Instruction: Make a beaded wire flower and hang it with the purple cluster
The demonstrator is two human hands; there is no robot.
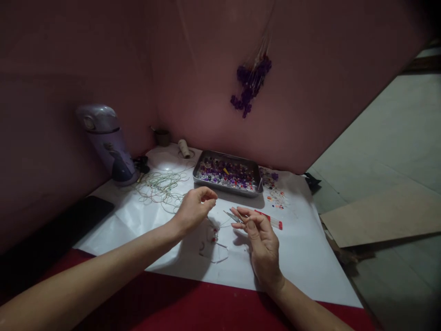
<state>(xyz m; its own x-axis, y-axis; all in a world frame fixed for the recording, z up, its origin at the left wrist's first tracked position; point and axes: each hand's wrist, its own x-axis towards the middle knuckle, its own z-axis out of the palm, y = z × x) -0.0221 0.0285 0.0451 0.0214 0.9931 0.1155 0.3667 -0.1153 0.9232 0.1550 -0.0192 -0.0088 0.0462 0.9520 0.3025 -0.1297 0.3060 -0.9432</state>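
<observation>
My left hand [197, 207] is raised over the white sheet, thumb and fingertips pinched together. Whatever is between them is too fine to make out. My right hand [263, 241] is closed around small pointed metal snips [231, 216], tips toward the left hand. Some thin strands run near its fingers. Below and between the hands is a small strung piece with red and clear beads [214, 236] and pale, curled thread ends. A clear, red-ended packet [275, 223] lies just behind my right hand, partly hidden by it.
Beyond my hands stands a metal tray [227, 187] of purple, red and clear beads. Loose beads [275, 195] lie right of it. Tangled greenish thread [161, 186], a thread spool [183, 148], a purple bottle [112, 149] and a dark phone-like slab [91, 209] are leftward. Purple bead strands [251, 82] hang on the wall.
</observation>
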